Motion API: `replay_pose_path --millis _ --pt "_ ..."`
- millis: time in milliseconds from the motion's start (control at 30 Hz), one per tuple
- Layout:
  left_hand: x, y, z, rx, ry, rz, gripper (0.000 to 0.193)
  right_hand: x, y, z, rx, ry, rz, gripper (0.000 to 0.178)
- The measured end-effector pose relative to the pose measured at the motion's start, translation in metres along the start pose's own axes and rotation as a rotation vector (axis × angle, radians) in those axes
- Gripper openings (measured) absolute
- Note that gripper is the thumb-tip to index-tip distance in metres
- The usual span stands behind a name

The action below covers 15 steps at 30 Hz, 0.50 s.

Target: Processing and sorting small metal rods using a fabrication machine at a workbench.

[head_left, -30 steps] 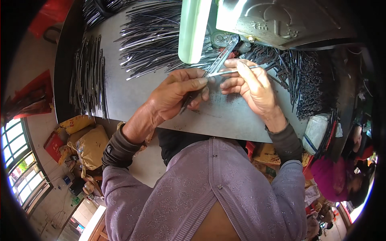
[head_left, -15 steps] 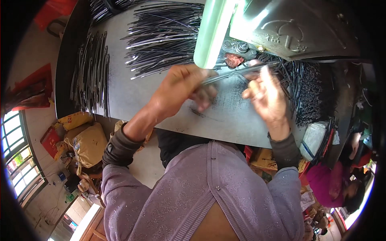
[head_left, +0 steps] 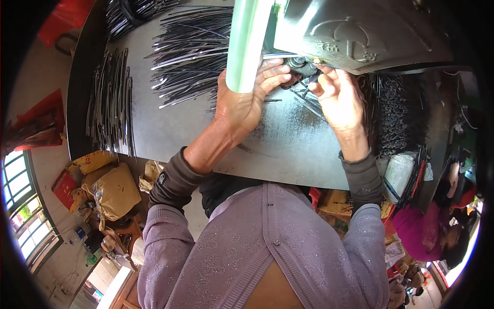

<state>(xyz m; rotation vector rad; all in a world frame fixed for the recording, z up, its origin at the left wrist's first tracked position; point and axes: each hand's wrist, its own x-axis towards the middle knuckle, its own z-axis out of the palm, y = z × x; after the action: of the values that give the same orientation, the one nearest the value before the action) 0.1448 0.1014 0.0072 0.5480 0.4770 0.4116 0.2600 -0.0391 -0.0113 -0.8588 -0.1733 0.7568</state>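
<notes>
Three groups of slim dark strips: a left row (head_left: 109, 103), a wide pile (head_left: 190, 62) next to it, and a far bundle (head_left: 140, 11) near the upper left, all on my metal surface (head_left: 172, 126).
Dense dark heap (head_left: 401, 116): over to the right of my right hand (head_left: 340, 100).
Glowing lamp tube (head_left: 244, 56): slants in front of my left hand (head_left: 242, 107), covering part of its thumb side and knuckles.
Grey machine housing (head_left: 360, 38): overhangs the work and crowds my right fingertips.
White box (head_left: 400, 176): by the surface's right edge, near a person in purple (head_left: 421, 230).
Brown sack (head_left: 116, 191): below the left edge, beside other bags.
Pale strip (head_left: 284, 55): just above my left fingertips, running rightward to the housing, in front of some round metal fittings (head_left: 297, 62); my right hand is a little beyond its visible part.
Strip's look: thin, straight, light grey and shiny; both ends are hidden.
My hands: left fingers reach right, lightly bent; right fingers curl up to the housing's lower edge. I cannot tell whether either grips the strip.
Loose strips (head_left: 309, 104): on the surface between my hands.
</notes>
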Motion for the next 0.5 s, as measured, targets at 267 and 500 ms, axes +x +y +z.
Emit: replay_pose_path --millis 267,500 --pt "0.000 -0.006 0.009 -0.005 0.003 0.058 0.015 -0.005 -0.004 0.005 -0.010 0.030 0.020 0.031" --pt "0.004 -0.008 0.006 0.020 0.012 0.071 0.017 -0.007 -0.005 0.006 -0.048 0.092 0.017 0.029"
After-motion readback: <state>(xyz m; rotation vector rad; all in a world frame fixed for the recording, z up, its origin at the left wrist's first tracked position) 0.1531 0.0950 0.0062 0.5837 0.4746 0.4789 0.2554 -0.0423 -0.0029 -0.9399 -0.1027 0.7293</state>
